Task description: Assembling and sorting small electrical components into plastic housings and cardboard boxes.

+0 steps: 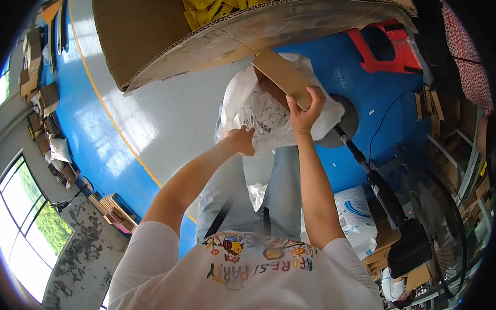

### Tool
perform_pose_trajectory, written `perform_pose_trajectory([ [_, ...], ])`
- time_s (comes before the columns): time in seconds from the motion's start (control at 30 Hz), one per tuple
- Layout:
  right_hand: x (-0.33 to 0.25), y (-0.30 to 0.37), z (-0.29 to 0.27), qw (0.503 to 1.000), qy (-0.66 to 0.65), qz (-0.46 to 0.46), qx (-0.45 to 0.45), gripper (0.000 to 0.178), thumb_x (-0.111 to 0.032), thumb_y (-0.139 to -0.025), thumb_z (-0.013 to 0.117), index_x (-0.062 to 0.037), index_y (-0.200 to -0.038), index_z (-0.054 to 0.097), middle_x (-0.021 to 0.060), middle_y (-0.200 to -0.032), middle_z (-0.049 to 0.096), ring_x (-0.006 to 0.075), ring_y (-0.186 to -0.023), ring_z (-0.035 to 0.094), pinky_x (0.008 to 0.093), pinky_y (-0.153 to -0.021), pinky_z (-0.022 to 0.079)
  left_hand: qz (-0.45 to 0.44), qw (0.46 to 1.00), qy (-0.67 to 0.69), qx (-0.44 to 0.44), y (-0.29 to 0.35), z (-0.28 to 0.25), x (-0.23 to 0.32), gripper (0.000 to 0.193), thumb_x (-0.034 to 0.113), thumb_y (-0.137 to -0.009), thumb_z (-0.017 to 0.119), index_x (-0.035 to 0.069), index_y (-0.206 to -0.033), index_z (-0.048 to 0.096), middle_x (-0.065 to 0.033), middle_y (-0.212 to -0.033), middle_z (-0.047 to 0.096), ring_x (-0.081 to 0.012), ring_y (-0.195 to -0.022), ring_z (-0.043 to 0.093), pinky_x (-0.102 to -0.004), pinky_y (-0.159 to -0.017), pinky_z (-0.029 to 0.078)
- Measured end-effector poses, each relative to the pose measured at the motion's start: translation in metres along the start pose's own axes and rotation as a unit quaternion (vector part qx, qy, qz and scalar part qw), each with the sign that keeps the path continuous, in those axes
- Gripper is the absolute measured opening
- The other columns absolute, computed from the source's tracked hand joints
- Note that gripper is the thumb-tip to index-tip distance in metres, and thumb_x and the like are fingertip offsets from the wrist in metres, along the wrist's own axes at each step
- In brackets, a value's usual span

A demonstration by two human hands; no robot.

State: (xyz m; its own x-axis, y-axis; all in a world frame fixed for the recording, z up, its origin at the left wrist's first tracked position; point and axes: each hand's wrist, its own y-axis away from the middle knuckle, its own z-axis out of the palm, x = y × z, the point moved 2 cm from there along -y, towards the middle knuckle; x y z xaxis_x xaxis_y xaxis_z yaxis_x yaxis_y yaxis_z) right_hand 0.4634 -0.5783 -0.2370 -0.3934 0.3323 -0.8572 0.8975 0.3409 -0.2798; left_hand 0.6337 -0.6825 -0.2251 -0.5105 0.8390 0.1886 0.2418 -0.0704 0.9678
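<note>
My right hand grips the near end of a small brown cardboard box, thumb on one side and fingers on the other. The box is tilted, with its dark opening facing left, over a white plastic bag. Inside the bag lie many small whitish translucent pieces, too small to make out in kind. My left hand is closed at the bag's near left rim, its fingertips partly hidden. The bag sits just beyond my knees.
A large cardboard carton holding yellow plastic pieces stands ahead. At the right are a red plastic stool, a black standing fan and a filled white sack. A thin cable trails over the blue floor.
</note>
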Motion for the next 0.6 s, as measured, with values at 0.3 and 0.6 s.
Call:
perform_pose_trajectory([
  [0.3, 0.018, -0.027, -0.003, 0.991, 0.068, -0.025, 0.117, 0.050, -0.024, -0.075, 0.074, -0.0045, -0.113, 0.048, 0.0142, -0.110, 0.051, 0.0320, -0.100, 0.047, 0.0407, -0.083, 0.040, -0.132, 0.918, 0.278, -0.251, -0.054, -0.098, -0.038, 0.074, 0.029, -0.065, 0.055, 0.010, -0.133, 0.035, -0.0249, -0.133, 0.036, -0.0405, -0.117, 0.044, -0.0459, -0.084, 0.047],
  [0.6, 0.006, -0.012, 0.015, 0.992, 0.093, -0.032, 0.085, 0.055, -0.030, -0.073, 0.076, -0.0076, -0.115, 0.048, 0.0154, -0.112, 0.050, 0.0334, -0.102, 0.046, 0.0430, -0.082, 0.041, -0.119, 0.867, 0.174, 0.452, -0.150, -0.094, -0.073, 0.064, 0.025, -0.070, 0.065, -0.004, -0.122, 0.040, -0.0251, -0.119, 0.048, -0.0399, -0.106, 0.051, -0.0459, -0.092, 0.041],
])
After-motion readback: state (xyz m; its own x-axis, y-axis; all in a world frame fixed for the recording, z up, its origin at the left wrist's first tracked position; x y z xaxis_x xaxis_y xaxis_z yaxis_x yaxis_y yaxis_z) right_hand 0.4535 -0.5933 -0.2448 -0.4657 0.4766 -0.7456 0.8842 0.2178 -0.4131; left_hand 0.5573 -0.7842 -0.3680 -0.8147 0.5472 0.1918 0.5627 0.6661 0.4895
